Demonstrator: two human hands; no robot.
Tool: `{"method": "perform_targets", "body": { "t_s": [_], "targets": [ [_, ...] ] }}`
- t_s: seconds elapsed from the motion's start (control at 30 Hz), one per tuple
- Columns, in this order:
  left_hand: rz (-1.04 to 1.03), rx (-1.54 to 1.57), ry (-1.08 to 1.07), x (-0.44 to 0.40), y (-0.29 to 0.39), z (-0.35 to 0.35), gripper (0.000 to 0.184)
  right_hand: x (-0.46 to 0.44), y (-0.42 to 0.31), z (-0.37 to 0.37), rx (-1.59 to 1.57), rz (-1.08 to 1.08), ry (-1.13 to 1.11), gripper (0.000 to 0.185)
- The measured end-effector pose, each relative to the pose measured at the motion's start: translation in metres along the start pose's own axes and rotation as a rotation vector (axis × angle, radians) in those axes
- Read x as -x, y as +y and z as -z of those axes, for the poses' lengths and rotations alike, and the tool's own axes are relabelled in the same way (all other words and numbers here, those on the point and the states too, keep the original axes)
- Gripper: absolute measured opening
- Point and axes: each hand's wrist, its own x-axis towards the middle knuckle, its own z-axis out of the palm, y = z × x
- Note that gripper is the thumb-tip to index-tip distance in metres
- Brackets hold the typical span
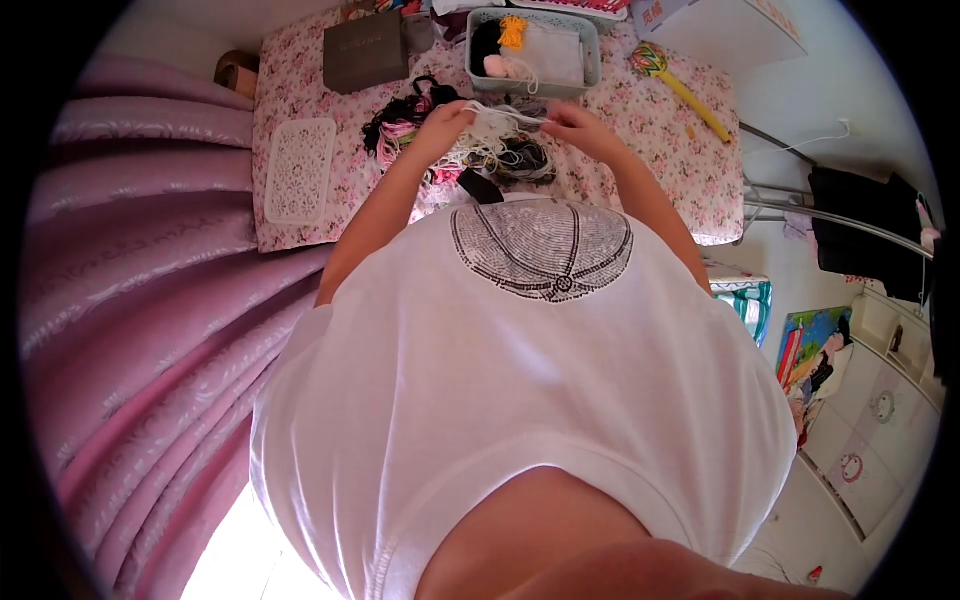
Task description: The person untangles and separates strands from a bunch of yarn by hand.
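White yarn [507,116] stretches between my two hands above a tangled heap of yarn. My left hand [447,128] is closed on its left end, and my right hand [574,125] pinches the right end. The heap [515,160] lies on the flowered tablecloth and holds black, white, pink and grey strands. Dark and pink strands [395,125] spread out beside my left hand. Just beyond my hands stands a grey basket [594,75] holding black yarn, a yellow bundle [513,31], a pale pink ball [496,66] and something white and folded.
A white lace-patterned tray [300,172] and a dark box [364,52] are on the left of the table [640,120]. At the right lies a yellow stick with a patterned head [690,102]; a white carton [720,30] stands behind it. Pink curtains [160,280] hang at the left.
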Motion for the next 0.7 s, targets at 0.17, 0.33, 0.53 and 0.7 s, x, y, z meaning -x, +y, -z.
{"method": "perform_targets", "body": {
  "t_s": [0.17,0.33,0.53,0.7],
  "targets": [
    [0.121,0.002,0.095,0.007,-0.02,0.038,0.018,0.017,0.012,0.021,-0.069,0.002,0.052,0.018],
    [0.189,0.042,0.041,0.016,-0.015,0.043,0.023,0.019,0.032,0.046,-0.539,-0.124,0.53,0.011],
    [0.281,0.017,0.054,0.025,0.005,0.036,0.024,0.02,0.081,0.068,-0.87,-0.157,0.785,0.011],
    [0.122,0.015,-0.066,0.008,-0.008,0.01,0.025,0.002,0.071,0.022,-0.191,-0.139,0.388,0.02]
  ]
}}
